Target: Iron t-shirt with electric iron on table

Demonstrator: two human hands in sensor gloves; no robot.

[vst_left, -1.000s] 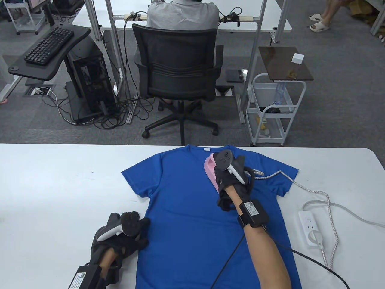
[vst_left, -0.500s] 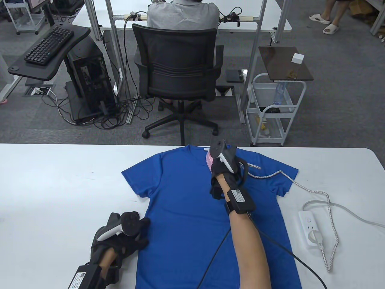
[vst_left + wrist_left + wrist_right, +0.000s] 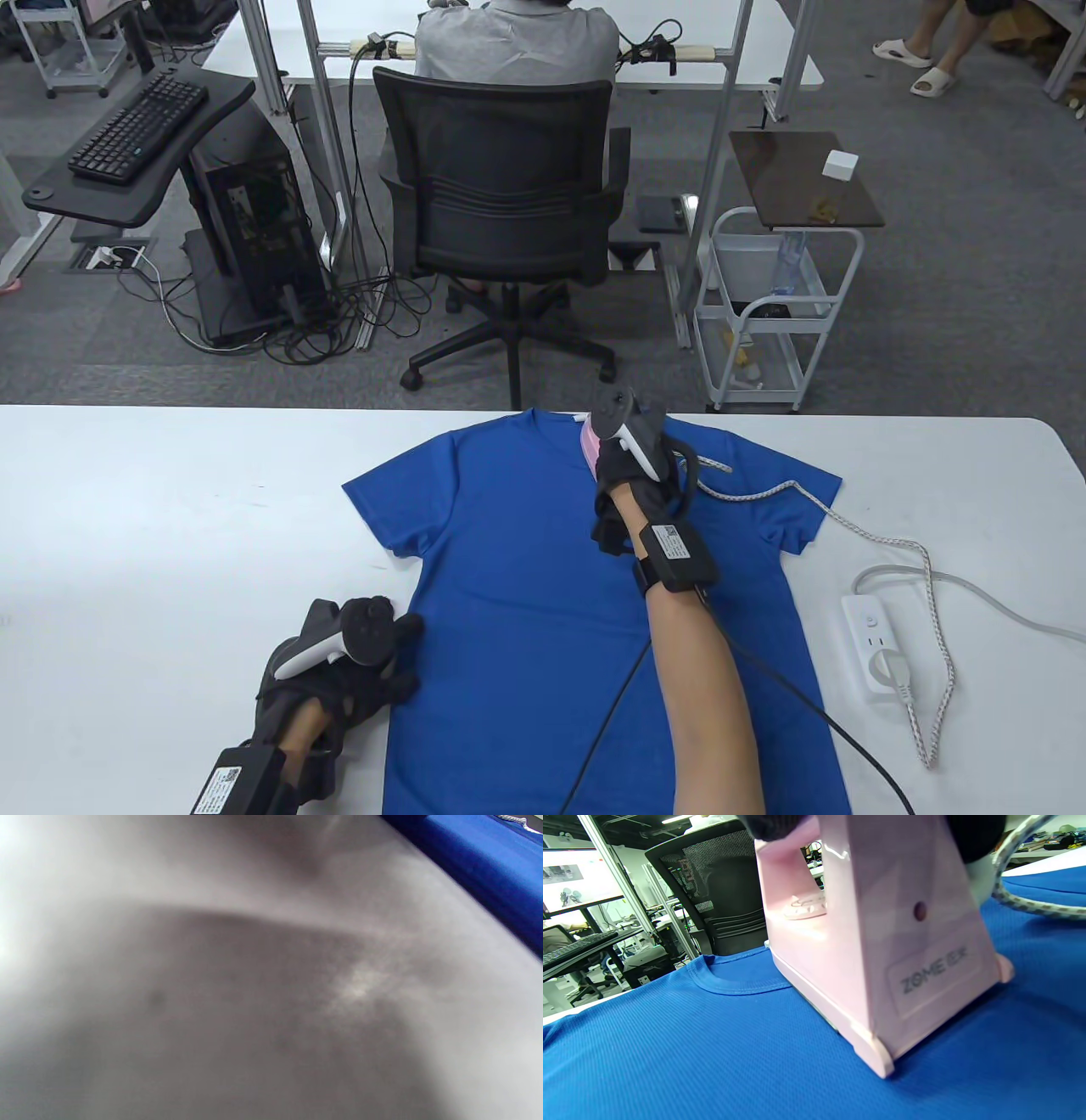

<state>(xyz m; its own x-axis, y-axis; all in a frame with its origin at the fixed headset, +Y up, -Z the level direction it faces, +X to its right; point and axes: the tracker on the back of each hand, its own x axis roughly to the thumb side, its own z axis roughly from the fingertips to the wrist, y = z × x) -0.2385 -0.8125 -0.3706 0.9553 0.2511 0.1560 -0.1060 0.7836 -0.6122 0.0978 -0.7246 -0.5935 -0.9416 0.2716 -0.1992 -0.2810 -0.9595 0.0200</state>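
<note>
A blue t-shirt lies flat on the white table, collar at the far edge. My right hand grips the handle of a pink electric iron that rests flat on the shirt just right of the collar. In the right wrist view the iron sits soleplate down on the shirt, close to the collar, with gloved fingers around its handle at the top. My left hand rests on the table against the shirt's left side edge. The left wrist view is blurred, with the table and a strip of shirt.
The iron's braided cord runs right across the sleeve to a white power strip near the table's right edge. A black cable trails from my right wrist. An office chair and a white cart stand beyond the far edge.
My right hand has slid the iron up and left across the shirt's chest to beside the collar; most of that came in the first half second. My left hand has not moved.
</note>
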